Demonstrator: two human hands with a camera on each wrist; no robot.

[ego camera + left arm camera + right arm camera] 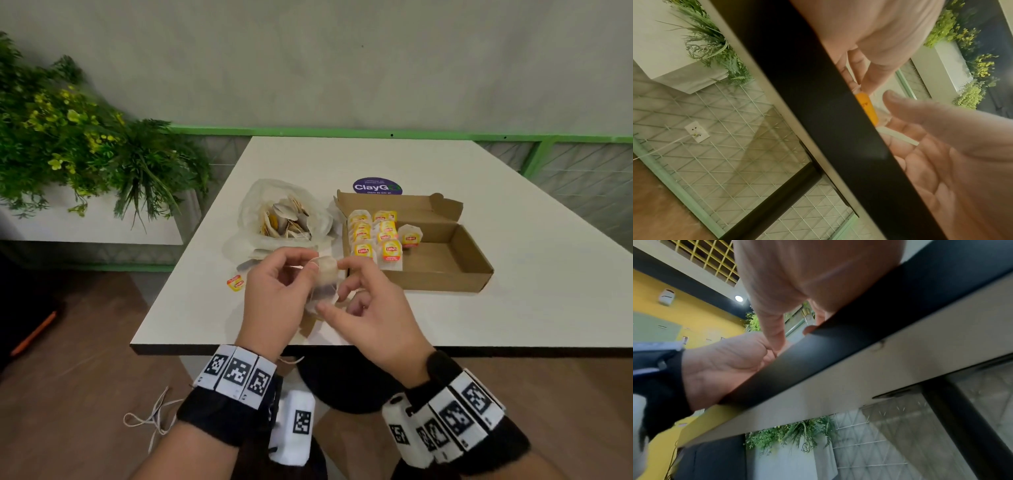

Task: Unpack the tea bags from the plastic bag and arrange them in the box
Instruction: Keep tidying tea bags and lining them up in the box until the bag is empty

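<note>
Above the near part of the white table (513, 308), both hands hold one pale tea bag (325, 279). My left hand (312, 266) pinches its upper left edge and string. My right hand (343, 264) pinches its upper right corner, with the other fingers curled beneath. The left wrist view shows a yellow tag (867, 108) between the two hands. A crumpled clear plastic bag (253, 205), left of centre, holds several loose tea bags (286, 221). The open brown cardboard box (445, 274) on the right has several yellow-tagged tea bags (375, 236) lined up in its left part.
One loose yellow tag (235, 283) lies on the table left of my hands. A purple round sticker (376, 186) sits behind the box. A planter with green foliage (85, 144) stands left of the table. The table's dark front edge (513, 351) runs just below my wrists.
</note>
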